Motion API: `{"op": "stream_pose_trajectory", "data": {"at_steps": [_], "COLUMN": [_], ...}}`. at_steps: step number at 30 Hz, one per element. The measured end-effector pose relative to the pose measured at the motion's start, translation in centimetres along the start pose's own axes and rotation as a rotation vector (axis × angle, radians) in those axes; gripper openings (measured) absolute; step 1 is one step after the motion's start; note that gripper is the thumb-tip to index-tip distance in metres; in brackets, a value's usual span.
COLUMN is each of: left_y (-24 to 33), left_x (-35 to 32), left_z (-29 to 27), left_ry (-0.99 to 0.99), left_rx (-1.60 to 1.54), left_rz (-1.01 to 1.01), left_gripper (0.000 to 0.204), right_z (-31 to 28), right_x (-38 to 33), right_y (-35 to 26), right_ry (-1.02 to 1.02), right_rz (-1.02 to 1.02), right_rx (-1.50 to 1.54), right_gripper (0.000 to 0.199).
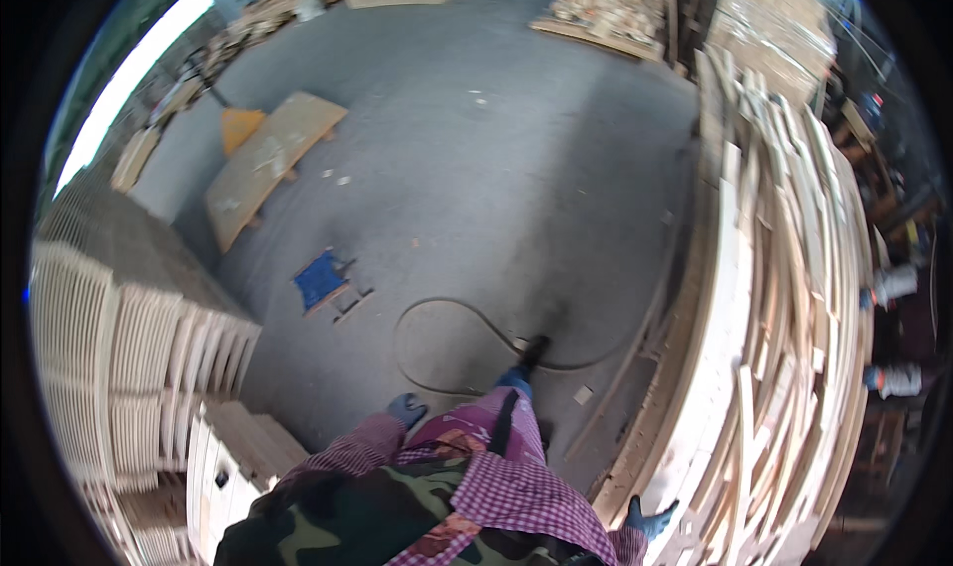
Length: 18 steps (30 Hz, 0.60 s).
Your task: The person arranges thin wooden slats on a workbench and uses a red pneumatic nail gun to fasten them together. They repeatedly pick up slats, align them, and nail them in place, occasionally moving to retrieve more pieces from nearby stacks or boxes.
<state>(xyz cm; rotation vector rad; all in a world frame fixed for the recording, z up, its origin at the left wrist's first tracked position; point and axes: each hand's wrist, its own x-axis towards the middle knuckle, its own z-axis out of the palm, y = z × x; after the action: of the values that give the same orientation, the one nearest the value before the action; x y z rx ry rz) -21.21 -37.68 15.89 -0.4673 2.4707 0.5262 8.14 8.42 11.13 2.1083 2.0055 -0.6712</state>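
Observation:
My left hand (407,408), in a blue-grey work glove, hangs beside my thigh, holding nothing that I can see; its thumb stands apart. My right hand (650,518), gloved alike, is stretched out over the near end of the long pile of wooden boards (710,367). Its fingers are spread and grip nothing; whether they touch the wood I cannot tell. Loose narrow wooden strips (784,308) lie along the top of that pile. A dark hose (399,343) curves in a loop on the floor by my foot.
A small stool with a blue seat (321,279) stands ahead on the left. Beyond it rests a flat wooden panel (273,164). Stacked slatted wood (124,367) rises at left. A pallet of wood scraps (606,15) and a wrapped stack (769,35) stand far right.

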Motion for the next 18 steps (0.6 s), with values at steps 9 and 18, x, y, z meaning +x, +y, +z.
{"op": "stream_pose_trajectory", "data": {"at_steps": [9, 18], "left_y": [-14.0, -1.3], "left_x": [12.9, 20.3], "left_z": [1.2, -14.1], "left_ry": [-0.085, 0.113], "left_rx": [-0.092, -0.586], "left_rz": [0.024, -0.044], "left_gripper": [0.061, 0.047], "right_z": [1.1, 6.2], "right_x": [-2.0, -10.4], "right_y": [-12.7, -42.3], "right_ry": [0.078, -0.103], "right_rz": [-0.334, -0.828], "right_rx": [-0.013, -0.045], "right_gripper": [0.099, 0.080]}}
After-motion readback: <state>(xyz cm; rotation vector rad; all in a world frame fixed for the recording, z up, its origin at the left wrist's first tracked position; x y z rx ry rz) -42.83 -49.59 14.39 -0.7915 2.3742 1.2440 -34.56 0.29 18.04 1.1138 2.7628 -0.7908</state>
